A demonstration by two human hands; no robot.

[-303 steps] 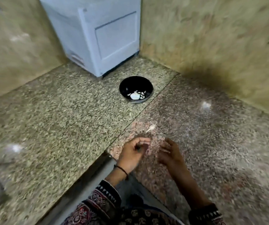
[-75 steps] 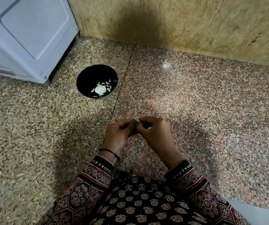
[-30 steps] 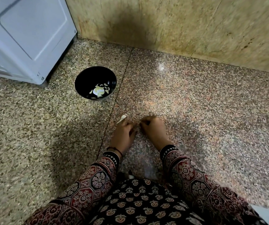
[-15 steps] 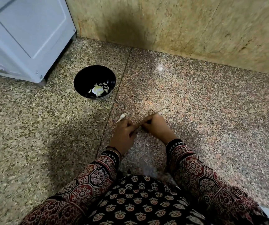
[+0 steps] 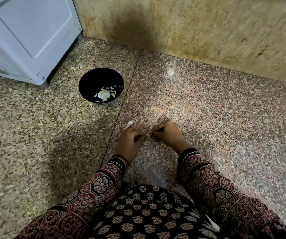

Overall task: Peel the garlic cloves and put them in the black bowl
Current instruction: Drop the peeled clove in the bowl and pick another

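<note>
The black bowl (image 5: 87, 80) stands on the stone floor, up and to the left of my hands, with several pale peeled garlic cloves (image 5: 104, 95) in its bottom. My left hand (image 5: 129, 144) and my right hand (image 5: 169, 135) are low over the floor with fingers curled, fingertips meeting. Between the fingertips both hands pinch a small pale garlic clove (image 5: 148, 133), mostly hidden by the fingers. A loose white garlic piece (image 5: 129, 124) lies on the floor just beyond my left knuckles.
A white appliance (image 5: 31, 31) stands at the back left, close to the bowl. A yellowish stone wall (image 5: 199, 28) runs along the back. My patterned sleeves and lap fill the bottom of the view.
Since 2.5 s ago my hands have dropped from mid-air to the floor, still together at the fingertips. Over the last half second they have barely moved.
</note>
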